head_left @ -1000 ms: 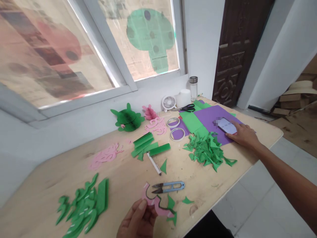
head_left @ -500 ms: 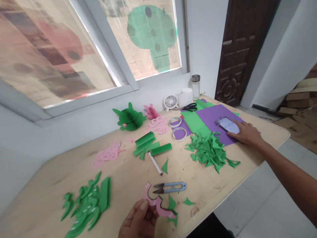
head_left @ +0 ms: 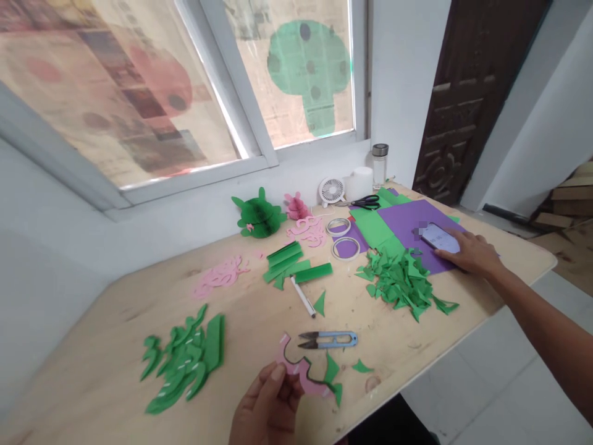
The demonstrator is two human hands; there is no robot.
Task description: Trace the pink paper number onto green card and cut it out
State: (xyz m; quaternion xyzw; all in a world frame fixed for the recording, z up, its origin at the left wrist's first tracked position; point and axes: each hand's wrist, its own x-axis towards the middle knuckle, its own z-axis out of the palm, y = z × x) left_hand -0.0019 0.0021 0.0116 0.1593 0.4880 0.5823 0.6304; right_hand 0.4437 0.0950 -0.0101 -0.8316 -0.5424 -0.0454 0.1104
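Observation:
My left hand is closed at the front of the table, pinching a wavy pink paper cutout with dark edges between thumb and fingers. Just beyond the cutout lie blue-handled thread snips, blades pointing left. Small green scraps are beside and partly under it. At the right, my right hand grips a phone by its near end, thumb on one side and fingers on the other. The phone's screen is lit, and it is over purple paper.
Cut green pieces lie front left, pink strips behind them. A green scrap heap, white pen, tape rolls and folded green strips spread across the middle. Scissors, fan and bottle stand or lie at back.
The camera view has turned slightly, so the table and its things appear farther right. My left hand still holds the pink cutout, and my right hand remains on the phone.

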